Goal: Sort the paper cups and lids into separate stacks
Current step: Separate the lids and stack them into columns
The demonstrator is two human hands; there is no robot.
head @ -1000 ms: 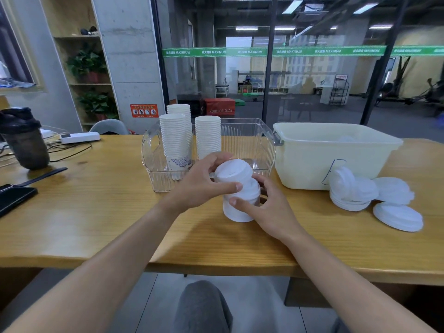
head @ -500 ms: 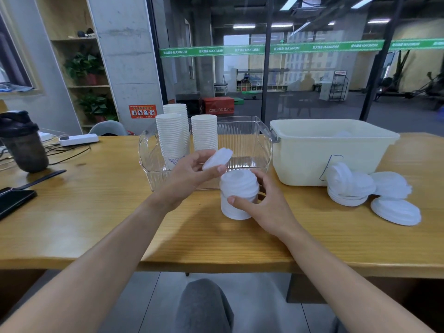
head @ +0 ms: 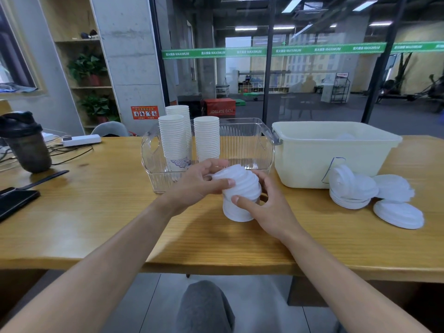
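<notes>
— What changed with the lid stack point(head: 240, 188)?
— The left hand point(head: 199, 181) has brought its lifted lid back onto the top; its grip pinches it there.
— And the right hand point(head: 266, 207)?
— Curled round the stack, upright on the table point(head: 96, 212). Lids are gathering; sorting continues.

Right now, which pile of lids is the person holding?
The lid stack at the table's middle, gripped by both hands. The other lid piles lie untouched on the right, by the cream bin.

Both hands point(head: 199, 183) point(head: 266, 210) curled, thumbs inward
</notes>
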